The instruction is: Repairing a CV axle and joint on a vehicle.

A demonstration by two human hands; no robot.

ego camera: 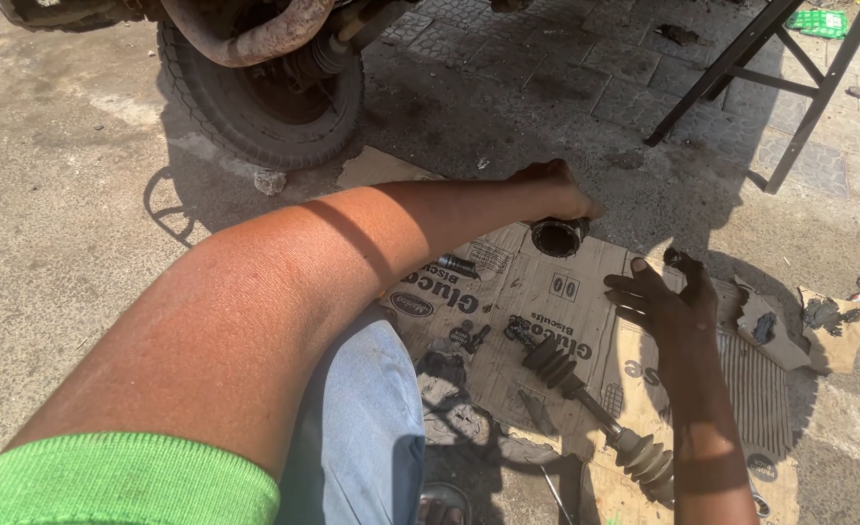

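The flattened cardboard (537, 292) lies on the concrete ground (60, 194) and carries the greasy parts; a vehicle wheel (255, 107) stands beyond it at eleven o'clock, and a dark metal frame (770, 78) stands at one o'clock. On the cardboard lies the drive shaft (595, 408), a thin dark rod with a ribbed black rubber boot at each end, running from the middle toward five o'clock. At twelve o'clock of the shaft, near the far edge of the cardboard, is the joint housing (558, 236), a short dark metal cup, dirty with grease, with its open mouth turned toward the camera. The left hand (556, 190) reaches over from the long bare arm and its fingers are closed around the top of this housing, grasping it. The right hand (668, 301), black with grease, hovers at three o'clock of the shaft's upper boot, fingers spread and released, holding nothing. Small bolts (469, 335) lie at nine o'clock of the boot.
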